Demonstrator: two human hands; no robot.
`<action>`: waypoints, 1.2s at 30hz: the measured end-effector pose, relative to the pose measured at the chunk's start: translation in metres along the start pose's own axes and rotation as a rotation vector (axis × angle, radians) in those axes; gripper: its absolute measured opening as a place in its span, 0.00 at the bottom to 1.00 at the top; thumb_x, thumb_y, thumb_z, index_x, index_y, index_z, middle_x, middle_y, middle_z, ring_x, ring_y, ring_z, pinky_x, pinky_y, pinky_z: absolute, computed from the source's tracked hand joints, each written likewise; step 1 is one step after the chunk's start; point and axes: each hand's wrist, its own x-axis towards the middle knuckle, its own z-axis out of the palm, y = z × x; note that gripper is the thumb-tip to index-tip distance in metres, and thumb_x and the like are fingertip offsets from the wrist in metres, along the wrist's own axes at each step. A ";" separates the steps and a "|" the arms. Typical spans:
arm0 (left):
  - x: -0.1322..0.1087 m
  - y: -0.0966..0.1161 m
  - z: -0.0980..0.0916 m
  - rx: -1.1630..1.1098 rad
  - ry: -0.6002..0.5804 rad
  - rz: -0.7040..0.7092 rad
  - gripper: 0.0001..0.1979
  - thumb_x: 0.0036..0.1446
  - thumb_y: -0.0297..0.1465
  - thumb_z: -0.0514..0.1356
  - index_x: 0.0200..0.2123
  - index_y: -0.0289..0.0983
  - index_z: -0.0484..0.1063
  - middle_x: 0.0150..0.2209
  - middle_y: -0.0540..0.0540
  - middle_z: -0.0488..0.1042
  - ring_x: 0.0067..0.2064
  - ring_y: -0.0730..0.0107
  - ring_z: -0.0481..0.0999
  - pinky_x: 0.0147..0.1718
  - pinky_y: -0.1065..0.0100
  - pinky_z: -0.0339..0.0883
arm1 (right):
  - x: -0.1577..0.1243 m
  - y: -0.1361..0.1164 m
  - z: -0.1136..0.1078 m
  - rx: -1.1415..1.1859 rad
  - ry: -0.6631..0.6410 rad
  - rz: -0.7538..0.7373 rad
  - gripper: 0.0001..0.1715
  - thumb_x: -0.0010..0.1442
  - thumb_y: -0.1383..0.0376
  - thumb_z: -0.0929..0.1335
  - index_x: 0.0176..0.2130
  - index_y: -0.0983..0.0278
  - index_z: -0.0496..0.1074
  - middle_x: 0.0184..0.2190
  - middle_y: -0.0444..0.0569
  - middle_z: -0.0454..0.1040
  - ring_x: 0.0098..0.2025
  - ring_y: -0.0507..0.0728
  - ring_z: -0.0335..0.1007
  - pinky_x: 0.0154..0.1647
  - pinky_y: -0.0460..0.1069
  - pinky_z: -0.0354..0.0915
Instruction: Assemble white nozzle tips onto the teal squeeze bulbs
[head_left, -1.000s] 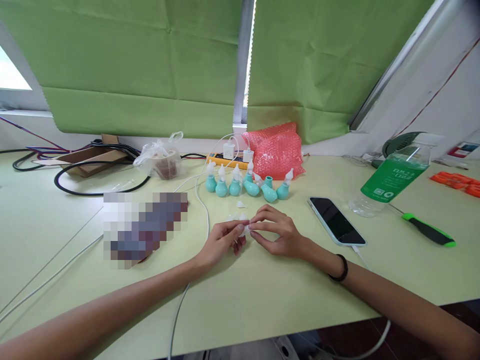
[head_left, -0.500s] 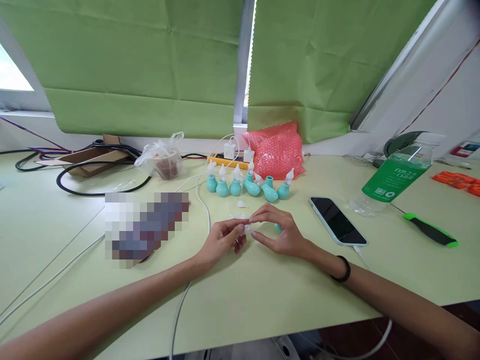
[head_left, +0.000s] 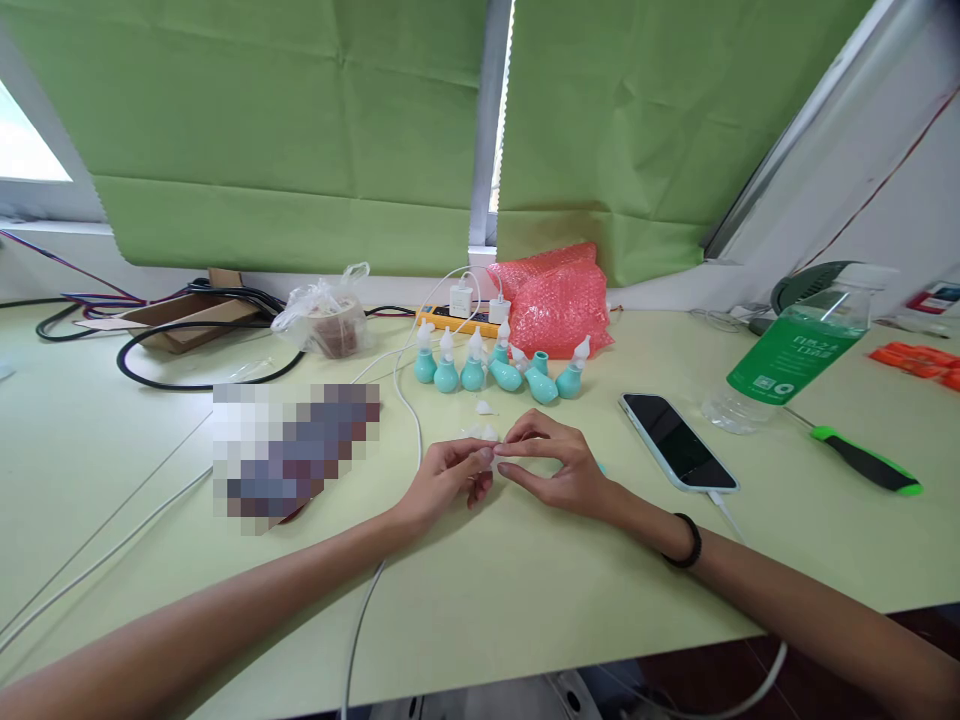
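Observation:
My left hand (head_left: pixel 448 475) pinches a small translucent plastic piece (head_left: pixel 493 461), mostly hidden by the fingers. On its other side, my right hand (head_left: pixel 553 460) brings thumb and fingertips against the same piece. Just behind the fingers lie more clear plastic bits (head_left: pixel 480 432), and a loose clear tip (head_left: pixel 486 408) rests farther back. Beyond them several teal nasal aspirator bulbs (head_left: pixel 473 375) form a row, most with clear tips. One teal bulb (head_left: pixel 541 385) there shows an uncapped neck. A sliver of teal (head_left: pixel 602 468) peeks out behind my right hand.
A phone (head_left: pixel 679 440) on a cable, a tilted green-labelled bottle (head_left: pixel 795 350) and a screwdriver (head_left: pixel 862 460) are at right. Pink bubble wrap (head_left: pixel 559 305) and a power strip (head_left: pixel 457 322) stand behind. A white cable (head_left: pixel 411 410) runs left of my hands, near a blurred object (head_left: pixel 300 460).
My right thumb and fingertips have closed in on the small clear piece, covering more of it. The left hand has stayed about where it was.

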 end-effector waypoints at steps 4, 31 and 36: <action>0.001 -0.001 -0.002 -0.013 0.019 -0.012 0.12 0.52 0.35 0.54 0.32 0.30 0.68 0.18 0.50 0.62 0.19 0.78 0.61 0.17 0.74 0.52 | 0.000 -0.003 0.001 0.004 -0.030 0.090 0.12 0.47 0.67 0.68 0.36 0.61 0.72 0.31 0.48 0.67 0.32 0.51 0.65 0.31 0.47 0.66; 0.000 -0.001 -0.002 -0.171 -0.076 0.016 0.07 0.47 0.30 0.60 0.27 0.32 0.65 0.26 0.45 0.71 0.26 0.73 0.68 0.27 0.68 0.61 | -0.002 -0.003 0.001 0.159 -0.030 0.093 0.11 0.47 0.68 0.68 0.35 0.62 0.72 0.31 0.46 0.69 0.30 0.50 0.68 0.28 0.45 0.73; 0.000 0.000 -0.004 -0.209 -0.103 -0.009 0.08 0.51 0.31 0.57 0.24 0.31 0.65 0.23 0.44 0.71 0.23 0.73 0.68 0.24 0.69 0.60 | -0.002 -0.004 0.000 0.210 -0.041 0.134 0.13 0.46 0.67 0.69 0.36 0.62 0.72 0.30 0.46 0.69 0.30 0.50 0.68 0.27 0.46 0.73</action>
